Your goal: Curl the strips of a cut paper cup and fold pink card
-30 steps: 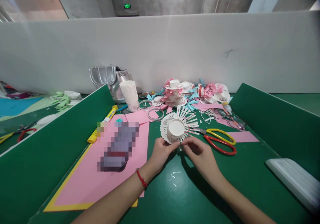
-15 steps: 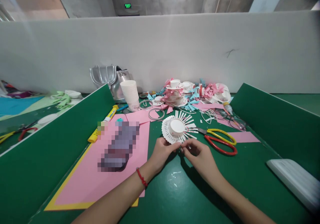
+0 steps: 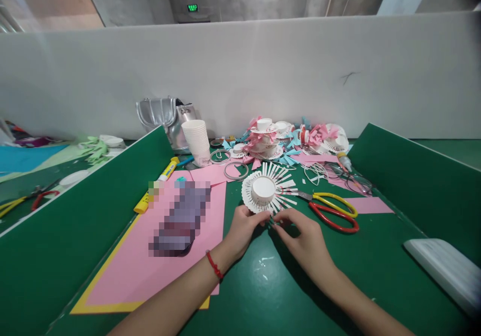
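Two bare hands meet at the near edge of a white cut cup (image 3: pixel 263 188), in the middle of the green bench (image 3: pixel 259 296). The cup sits base up, its wall cut into strips: on the left they curl into a looped rim, on the right they fan out straight. The fingers of the left hand (image 3: pixel 240 230) pinch that near edge, thumb on top. Those of the right hand (image 3: pixel 306 236) are drawn narrow just beside them, at a strip's end; whether they grip it I cannot tell. A red bracelet (image 3: pixel 214 265) circles the left wrist.

Just right of the cup lie scissors (image 3: pixel 308 197), blades toward the strips, handles yellow and red; beyond them is a pink strip (image 3: pixel 370 205). To the left, a blurred dark thing (image 3: pixel 182 221) rests on a pink sheet (image 3: pixel 150 278), over a yellow sheet (image 3: pixel 108 309). A yellow tube (image 3: pixel 142 205) lies along the left divider (image 3: pixel 86 201). Farther back stand a cup stack (image 3: pixel 196 140) and a silver bag (image 3: pixel 158 114). Two grey rings (image 3: pixel 236 178) lie near the stack, with a pile of cup and paper pieces (image 3: pixel 265 146) to their right.
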The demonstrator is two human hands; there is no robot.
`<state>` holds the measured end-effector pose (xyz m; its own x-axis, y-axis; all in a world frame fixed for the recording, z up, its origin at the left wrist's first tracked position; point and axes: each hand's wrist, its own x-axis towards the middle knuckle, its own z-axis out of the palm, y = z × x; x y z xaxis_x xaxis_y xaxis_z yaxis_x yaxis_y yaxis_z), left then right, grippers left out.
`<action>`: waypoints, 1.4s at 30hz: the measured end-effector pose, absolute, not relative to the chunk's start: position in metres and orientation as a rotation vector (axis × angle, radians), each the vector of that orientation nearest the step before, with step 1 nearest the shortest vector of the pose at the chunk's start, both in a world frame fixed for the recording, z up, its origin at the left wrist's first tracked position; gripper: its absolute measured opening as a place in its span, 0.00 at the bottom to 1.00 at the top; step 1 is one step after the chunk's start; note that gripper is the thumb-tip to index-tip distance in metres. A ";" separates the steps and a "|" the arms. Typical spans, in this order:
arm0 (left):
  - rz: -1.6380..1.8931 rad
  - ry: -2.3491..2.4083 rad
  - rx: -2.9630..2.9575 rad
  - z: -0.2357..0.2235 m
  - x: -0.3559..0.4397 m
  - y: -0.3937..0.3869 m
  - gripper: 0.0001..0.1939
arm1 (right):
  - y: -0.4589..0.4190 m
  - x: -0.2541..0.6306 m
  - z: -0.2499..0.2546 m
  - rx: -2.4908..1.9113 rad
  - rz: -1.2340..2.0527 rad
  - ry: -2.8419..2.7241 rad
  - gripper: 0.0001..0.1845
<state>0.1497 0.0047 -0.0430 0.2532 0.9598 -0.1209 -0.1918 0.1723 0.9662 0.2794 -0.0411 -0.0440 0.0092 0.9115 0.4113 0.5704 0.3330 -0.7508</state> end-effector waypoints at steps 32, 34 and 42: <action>1.076 1.077 1.420 -0.036 0.156 -0.003 0.05 | -0.040 0.279 -0.042 -1.465 0.571 -1.520 0.06; 1.068 1.059 1.413 -0.034 0.157 -0.004 0.04 | -0.039 0.279 -0.042 -1.476 0.628 -1.469 0.07; 1.039 1.004 1.325 -0.034 0.156 -0.003 0.08 | -0.036 0.276 -0.043 -1.418 0.784 -1.200 0.09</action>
